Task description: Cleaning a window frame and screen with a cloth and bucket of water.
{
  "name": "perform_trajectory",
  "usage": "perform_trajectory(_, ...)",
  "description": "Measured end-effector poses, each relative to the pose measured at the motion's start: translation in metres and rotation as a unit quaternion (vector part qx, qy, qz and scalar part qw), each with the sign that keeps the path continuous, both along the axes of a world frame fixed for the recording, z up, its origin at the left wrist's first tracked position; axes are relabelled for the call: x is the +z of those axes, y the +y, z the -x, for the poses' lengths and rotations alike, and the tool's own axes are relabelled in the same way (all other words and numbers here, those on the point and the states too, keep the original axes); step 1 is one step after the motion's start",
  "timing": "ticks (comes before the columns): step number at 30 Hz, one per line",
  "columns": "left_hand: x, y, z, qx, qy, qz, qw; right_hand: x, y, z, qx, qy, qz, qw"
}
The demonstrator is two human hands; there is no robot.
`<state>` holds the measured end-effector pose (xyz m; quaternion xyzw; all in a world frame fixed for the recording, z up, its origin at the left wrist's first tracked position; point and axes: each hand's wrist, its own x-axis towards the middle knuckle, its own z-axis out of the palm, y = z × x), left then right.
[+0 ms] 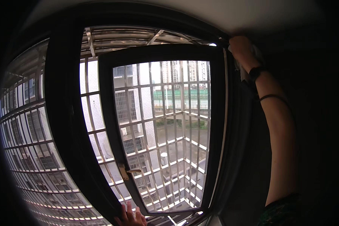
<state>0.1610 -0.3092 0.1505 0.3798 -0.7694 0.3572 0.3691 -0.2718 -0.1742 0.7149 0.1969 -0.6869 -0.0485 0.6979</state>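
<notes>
My right hand (241,49) is raised to the upper right corner of the dark window frame (63,113). It is closed around a pale cloth (257,53), pressed against the frame there; part of the cloth hangs below the wrist. Low in the view, my left hand (133,217) rests at the frame's bottom edge with its fingers spread and nothing visible in them. Between the hands a dark-framed casement sash (218,127) with clear glass stands swung outward. A window handle (127,172) is on its left side.
Metal security bars (183,113) enclose the space outside the window. A corrugated awning (121,39) covers them above. On the left is another barred pane (31,127). The wall (319,118) at right is in deep shadow, with the pale ceiling (243,14) overhead.
</notes>
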Motion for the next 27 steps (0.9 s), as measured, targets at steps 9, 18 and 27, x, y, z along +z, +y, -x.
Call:
perform_trajectory(9,0.019,0.0,-0.02,0.199,-0.313,0.197,0.908,-0.082,-0.083,-0.064,0.374,0.202,-0.097,0.9)
perform_trajectory(18,0.021,0.004,-0.016,0.171,-0.317,0.171,0.917,-0.02,-0.176,-0.13,0.158,0.202,-0.079,0.963)
perform_trajectory(27,0.018,0.006,-0.015,0.165,-0.27,0.159,0.935,-0.016,-0.179,-0.141,0.318,-0.108,0.054,0.94)
